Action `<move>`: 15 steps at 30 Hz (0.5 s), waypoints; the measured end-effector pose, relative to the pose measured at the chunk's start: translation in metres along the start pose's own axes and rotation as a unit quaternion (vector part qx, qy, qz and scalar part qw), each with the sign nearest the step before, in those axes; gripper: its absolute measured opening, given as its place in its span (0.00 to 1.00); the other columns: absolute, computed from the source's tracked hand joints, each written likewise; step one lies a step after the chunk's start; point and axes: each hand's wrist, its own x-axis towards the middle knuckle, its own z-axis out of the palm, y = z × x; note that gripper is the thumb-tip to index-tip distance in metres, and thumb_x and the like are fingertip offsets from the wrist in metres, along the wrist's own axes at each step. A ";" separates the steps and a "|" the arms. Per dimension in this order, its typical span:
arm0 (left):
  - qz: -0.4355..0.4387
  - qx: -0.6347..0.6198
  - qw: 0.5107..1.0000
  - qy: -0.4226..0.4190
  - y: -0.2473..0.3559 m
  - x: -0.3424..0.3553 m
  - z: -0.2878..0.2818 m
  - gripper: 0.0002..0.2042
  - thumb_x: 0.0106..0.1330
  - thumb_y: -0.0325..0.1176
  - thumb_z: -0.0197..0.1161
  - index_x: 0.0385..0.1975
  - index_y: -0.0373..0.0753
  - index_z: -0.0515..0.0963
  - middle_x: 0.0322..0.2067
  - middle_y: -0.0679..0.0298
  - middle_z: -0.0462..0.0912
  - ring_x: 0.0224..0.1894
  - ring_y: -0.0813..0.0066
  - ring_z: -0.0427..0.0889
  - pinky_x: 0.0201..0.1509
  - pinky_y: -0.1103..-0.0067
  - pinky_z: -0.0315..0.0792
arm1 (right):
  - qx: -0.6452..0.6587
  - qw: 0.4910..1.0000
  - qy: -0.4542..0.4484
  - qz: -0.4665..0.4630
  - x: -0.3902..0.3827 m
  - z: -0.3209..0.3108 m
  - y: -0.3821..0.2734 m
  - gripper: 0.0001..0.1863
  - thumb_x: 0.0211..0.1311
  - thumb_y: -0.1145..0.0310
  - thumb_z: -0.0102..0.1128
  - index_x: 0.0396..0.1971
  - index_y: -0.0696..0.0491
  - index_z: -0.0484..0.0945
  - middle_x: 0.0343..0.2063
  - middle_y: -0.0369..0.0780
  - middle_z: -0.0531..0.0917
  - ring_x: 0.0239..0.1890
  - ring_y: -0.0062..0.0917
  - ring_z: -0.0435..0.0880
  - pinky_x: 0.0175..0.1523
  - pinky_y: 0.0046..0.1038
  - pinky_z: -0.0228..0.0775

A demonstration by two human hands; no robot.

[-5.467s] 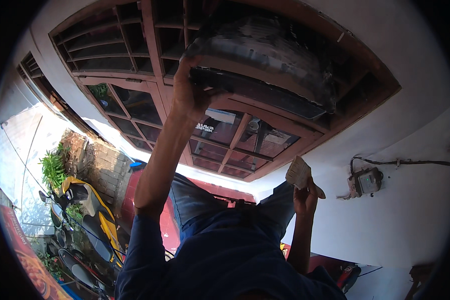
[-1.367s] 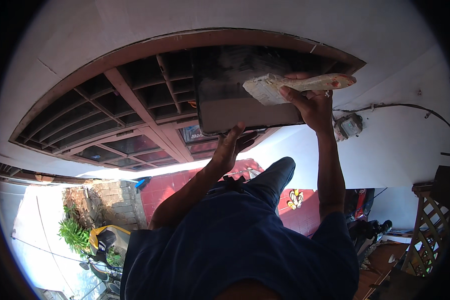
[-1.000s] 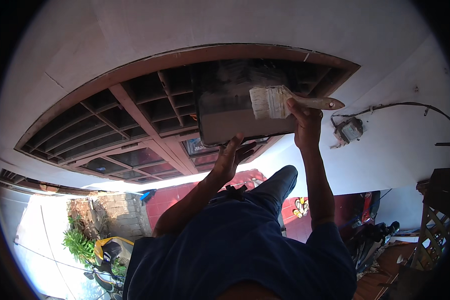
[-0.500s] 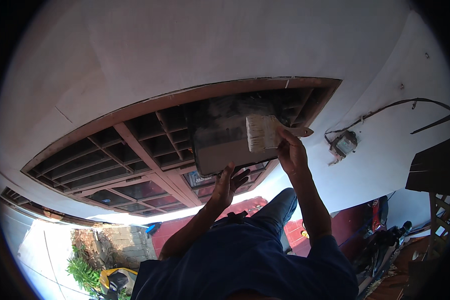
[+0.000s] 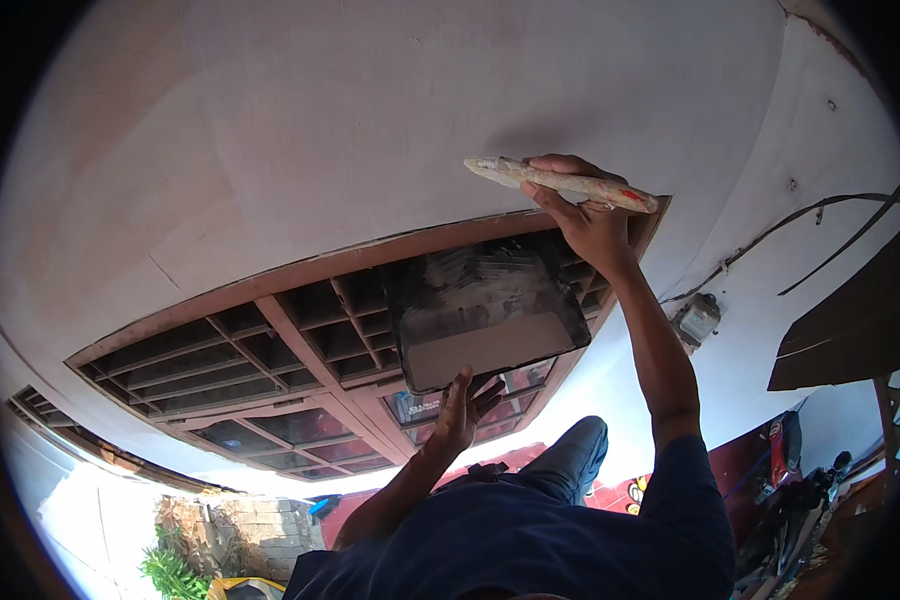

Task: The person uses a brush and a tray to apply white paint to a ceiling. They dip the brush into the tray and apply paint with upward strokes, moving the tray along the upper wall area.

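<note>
My left hand (image 5: 460, 408) grips the near edge of a black paint tray (image 5: 410, 305), thumb on top and the other fingers below. Greyish-beige paint (image 5: 500, 345) pools in the tray's near half, and its far half is smeared with streaks. Above and to the right of the tray, my right hand (image 5: 595, 222) is closed around a wide, paint-crusted paintbrush (image 5: 505, 173). The brush shows edge-on, its tip pointing left toward the pale wall (image 5: 390, 110). Whether its bristles touch the wall I cannot tell.
Behind the tray is a brown wooden window frame (image 5: 300, 340) with slats and panes. An electric meter (image 5: 698, 318) with cables hangs on the right wall. Down at the right stands a motorbike (image 5: 800, 490); green plants (image 5: 173, 572) grow at lower left.
My right hand has lifted the paintbrush from over the tray up toward the wall and turned it edge-on. The tray sits lower in view, still in my left hand.
</note>
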 end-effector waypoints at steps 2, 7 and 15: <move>0.001 -0.033 0.999 0.006 0.001 0.000 0.001 0.34 0.55 0.58 0.62 0.55 0.43 0.62 0.53 0.56 0.68 0.54 0.61 0.71 0.58 0.64 0.64 | -0.011 1.000 -0.008 -0.004 0.020 0.000 0.008 0.10 0.53 0.72 0.64 0.36 0.55 0.78 0.29 0.37 0.83 0.29 0.19 0.82 0.34 0.19 0.76; 0.000 -0.040 0.999 0.019 0.000 -0.001 0.001 0.35 0.55 0.58 0.62 0.56 0.42 0.61 0.54 0.55 0.68 0.54 0.59 0.70 0.59 0.64 0.63 | -0.076 0.986 0.054 -0.137 0.093 -0.015 0.010 0.10 0.53 0.70 0.65 0.36 0.54 0.78 0.31 0.37 0.83 0.28 0.22 0.83 0.34 0.21 0.76; 0.004 0.019 1.000 0.001 -0.002 0.001 0.005 0.45 0.50 0.66 0.59 0.61 0.40 0.53 0.58 0.50 0.62 0.57 0.56 0.67 0.60 0.65 0.61 | -0.257 0.936 0.010 -0.242 0.027 0.011 0.014 0.20 0.40 0.76 0.64 0.39 0.47 0.76 0.39 0.36 0.80 0.39 0.29 0.82 0.40 0.27 0.79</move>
